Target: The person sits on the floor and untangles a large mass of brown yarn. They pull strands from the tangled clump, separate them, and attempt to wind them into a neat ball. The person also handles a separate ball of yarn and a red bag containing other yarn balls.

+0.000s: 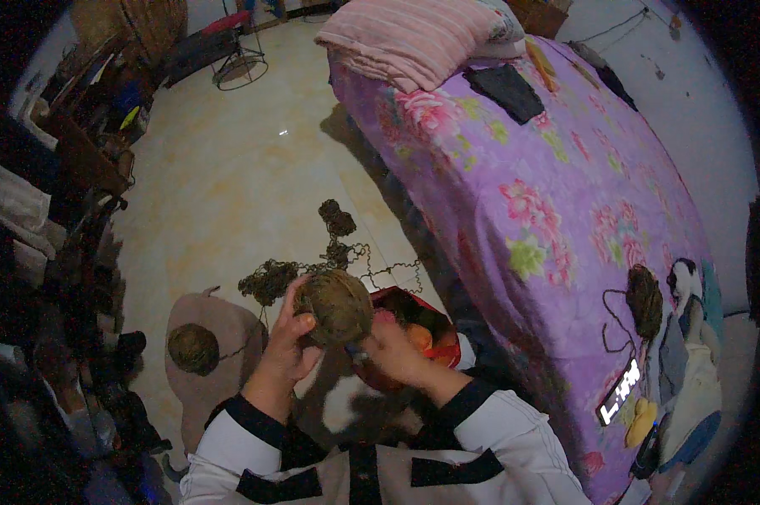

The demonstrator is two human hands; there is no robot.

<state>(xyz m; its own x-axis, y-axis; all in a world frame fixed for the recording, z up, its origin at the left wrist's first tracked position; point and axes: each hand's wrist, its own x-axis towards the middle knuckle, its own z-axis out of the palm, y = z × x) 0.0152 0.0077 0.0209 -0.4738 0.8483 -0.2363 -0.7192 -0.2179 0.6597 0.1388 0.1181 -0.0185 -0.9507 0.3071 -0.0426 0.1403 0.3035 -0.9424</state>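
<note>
My left hand (pixel 290 344) is shut on a large ball of olive-brown yarn (pixel 334 308), with the thumb across its near left side. At the ball's right edge is my right hand (pixel 392 350), blurred, so whether its fingers pinch a strand is hidden. Crinkled yarn (pixel 269 281) lies in tangled heaps and loose loops on the floor beyond the ball. A smaller ball of the same yarn (pixel 192 349) rests to my left on a brown fabric-covered seat or cushion (pixel 219 309). Partly behind my right hand stands a red open bag or container (pixel 448 350) with something orange inside.
On my right is a bed with a purple floral sheet (pixel 475 189), holding a dark yarn skein (pixel 644 303), a phone with a lit screen (pixel 620 391) and folded pink bedding (pixel 405 44). Cluttered shelves (pixel 83 139) line the left. A wire-framed stool (pixel 241 66) stands far off.
</note>
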